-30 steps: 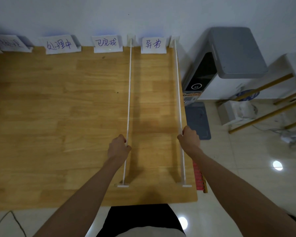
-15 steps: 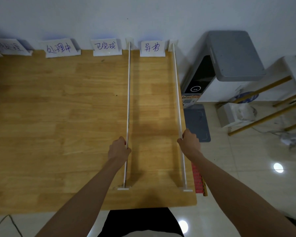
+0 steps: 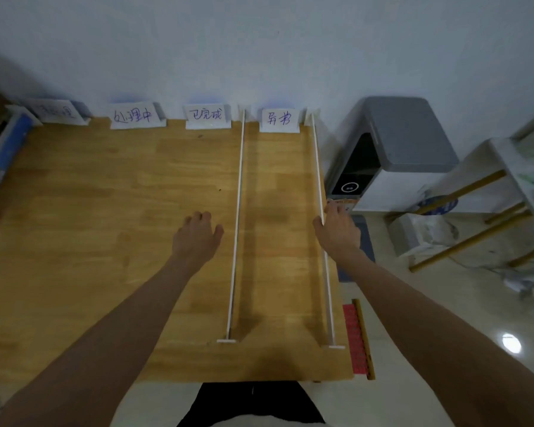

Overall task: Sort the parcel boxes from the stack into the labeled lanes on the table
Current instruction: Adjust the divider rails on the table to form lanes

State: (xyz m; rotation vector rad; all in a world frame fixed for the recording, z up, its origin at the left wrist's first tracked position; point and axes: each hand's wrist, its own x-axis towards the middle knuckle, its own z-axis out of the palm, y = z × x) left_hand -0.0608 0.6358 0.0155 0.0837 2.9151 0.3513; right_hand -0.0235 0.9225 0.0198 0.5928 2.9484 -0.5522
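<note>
While two hands differ, left hand hovers loose, right hand grips one of two dividers.

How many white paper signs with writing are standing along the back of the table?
4. One sign stands between the two white rails, one just left of them, one further left, and one, blurry, near the far-left corner. More may sit out of frame.

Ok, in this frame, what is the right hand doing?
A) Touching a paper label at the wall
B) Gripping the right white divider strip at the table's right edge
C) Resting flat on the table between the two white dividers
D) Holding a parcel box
B: the right hand has its fingers round the right white divider, while the left hand is off the left divider, holding nothing.
</note>
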